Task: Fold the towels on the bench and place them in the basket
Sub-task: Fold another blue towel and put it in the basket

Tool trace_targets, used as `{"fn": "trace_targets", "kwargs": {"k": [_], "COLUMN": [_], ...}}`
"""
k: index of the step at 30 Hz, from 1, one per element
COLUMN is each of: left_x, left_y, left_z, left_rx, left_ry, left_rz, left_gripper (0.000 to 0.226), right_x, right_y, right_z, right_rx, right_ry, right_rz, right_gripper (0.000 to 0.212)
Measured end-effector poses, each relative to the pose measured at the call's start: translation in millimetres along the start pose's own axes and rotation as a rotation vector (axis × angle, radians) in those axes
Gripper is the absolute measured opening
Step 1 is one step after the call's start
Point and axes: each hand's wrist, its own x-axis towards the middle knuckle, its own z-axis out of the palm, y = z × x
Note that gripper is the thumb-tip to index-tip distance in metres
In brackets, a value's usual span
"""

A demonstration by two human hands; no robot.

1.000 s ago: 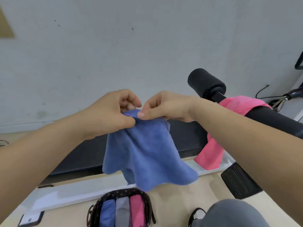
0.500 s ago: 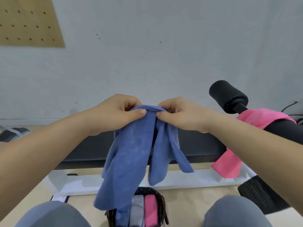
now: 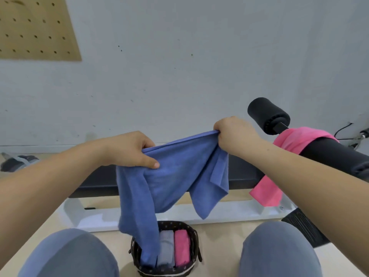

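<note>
The person holds a blue terry-cloth towel (image 3: 175,176) stretched between both hands in front of the black padded bench (image 3: 93,182). The left hand (image 3: 129,150) grips the top edge at nine o'clock of the cloth, thumb pressed flat on the front and fingers curled behind, out of sight. The right hand (image 3: 233,134) bunches the opposite corner at two o'clock; its fingertips are buried in the fold.

The towel's long left tail hangs down into the dark woven basket (image 3: 175,224) at six o'clock, between two grey-trousered knees. It covers the basket's left slot, so I cannot tell whether the blue there is a folded towel or the tail's end. Beside it stand a folded grey towel (image 3: 166,248) and a folded pink towel (image 3: 181,246).

At three o'clock a loose pink towel (image 3: 295,140) drapes over the bench, partly hidden behind the right forearm. The black foam roller (image 3: 267,112) sits above it. The basket's near rim is cut off by the frame.
</note>
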Motion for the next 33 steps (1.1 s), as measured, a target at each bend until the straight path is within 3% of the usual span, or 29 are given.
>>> {"fn": "trace_targets", "kwargs": {"k": [3,5,6,7,10,12,15,18,22,27,33], "left_x": [4,7,9,10,13,18,32,57,100,163,223], "left_y": [-26,-50,-63,-75,-103,-117,-139,-163,-198,-229,-262], "left_z": [5,9,12,15,27,33,38,42,46,52,47], "left_rx": [0.207,0.285,0.292,0.286,0.222,0.138,0.052,0.034,0.064,0.093,0.228], "left_ry": [0.017,0.045,0.072,0.108,0.216,0.280,0.376,0.435,0.404,0.371,0.202], "left_rz": [-0.085,-0.154,-0.186,-0.212,-0.277,-0.314,-0.340,-0.363,-0.420,-0.438,-0.416], "left_gripper": [0.019,0.023,0.026,0.028,0.030,0.034,0.037,0.021,0.027,0.023,0.029], "right_x": [6,7,5,1,-2,3,19,36,78,136,191], "right_y": [21,35,39,44,62,67,68,60,53,63,83], "right_z": [10,22,26,35,67,86,117,133,160,200,231], "right_rx": [0.324,0.449,0.334,0.265,0.755,0.684,0.541,0.436,0.275,0.210,0.123], "right_ry": [-0.140,-0.199,-0.205,-0.152,0.103,0.218,0.187,0.214,0.162,0.075,0.047], "right_rz": [0.213,0.382,0.412,0.403,0.578,0.641,0.571,0.527,0.466,0.511,0.445], "right_gripper": [0.015,0.034,0.045,0.049,0.023,0.012,0.026,0.041,0.047,0.031,0.025]}}
